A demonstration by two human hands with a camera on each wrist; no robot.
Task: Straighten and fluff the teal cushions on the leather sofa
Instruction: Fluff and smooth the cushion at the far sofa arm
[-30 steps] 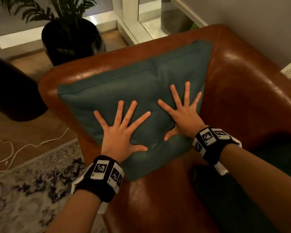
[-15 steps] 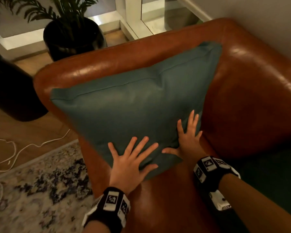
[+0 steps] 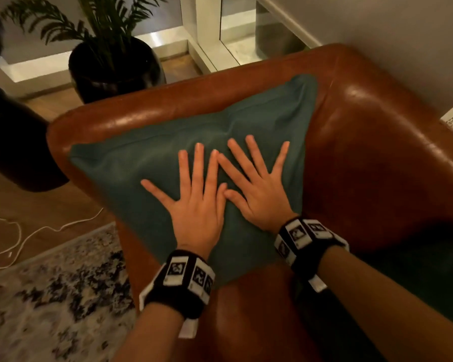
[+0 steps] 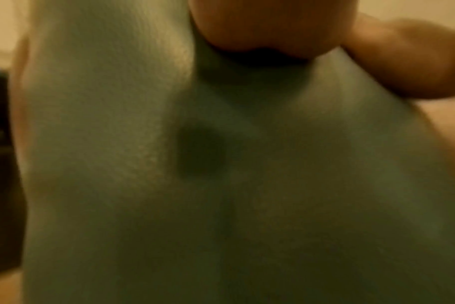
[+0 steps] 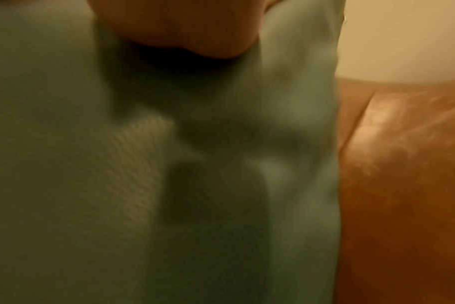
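Observation:
A teal cushion (image 3: 131, 176) leans in the corner of the brown leather sofa (image 3: 372, 142), against its armrest. Both my hands lie flat on the cushion's middle with fingers spread and straight. My left hand (image 3: 196, 199) and my right hand (image 3: 256, 186) sit side by side, index fingers and thumbs almost touching. They press dents into the fabric. The left wrist view shows blurred teal cushion cloth (image 4: 117, 164) under my palm. In the right wrist view the cushion (image 5: 65, 164) fills the frame, with sofa leather (image 5: 403, 185) at the right. A second dark teal cushion (image 3: 416, 278) lies on the seat at lower right.
A potted palm in a black pot (image 3: 115, 66) stands behind the armrest. A large dark round object (image 3: 13, 142) is at the left. A white cable (image 3: 19, 239) lies on the wood floor beside a patterned rug (image 3: 50, 296). A wall (image 3: 377, 35) runs behind the sofa.
Both hands slid down to the cushion's lower edge half a second ago, then moved back up to its middle and closer together, pressing the cushion in again.

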